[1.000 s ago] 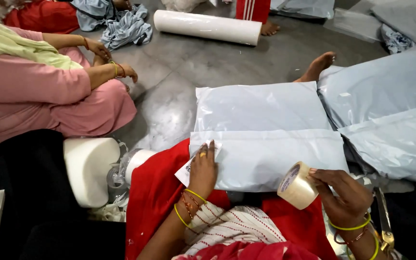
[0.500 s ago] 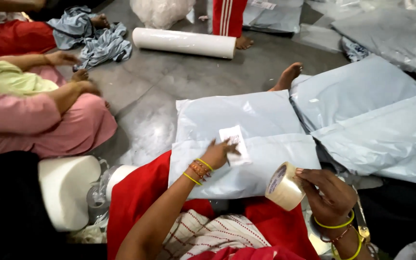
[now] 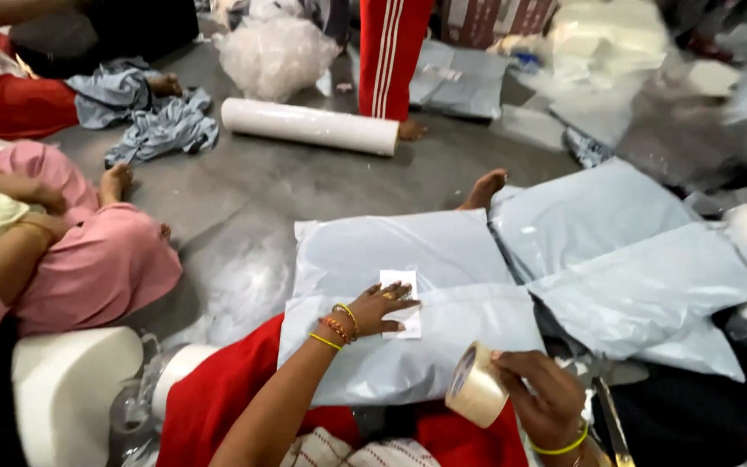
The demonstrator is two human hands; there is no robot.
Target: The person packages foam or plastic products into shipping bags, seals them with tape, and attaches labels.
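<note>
Left hand [image 3: 380,307] presses flat a white label [image 3: 402,300] onto the grey mailer bag [image 3: 408,346], not yet taped; right hand [image 3: 539,396] grips a tape roll [image 3: 475,396].

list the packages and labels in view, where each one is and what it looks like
Grey mailer bag: on the lap, flat, rectangular, pale grey.
White label: small rectangle on that bag, under the left hand.
More grey mailer bags: piled to the right.
Tape roll: tan ring in the right hand.
White roll: long cylinder on the floor.
</note>
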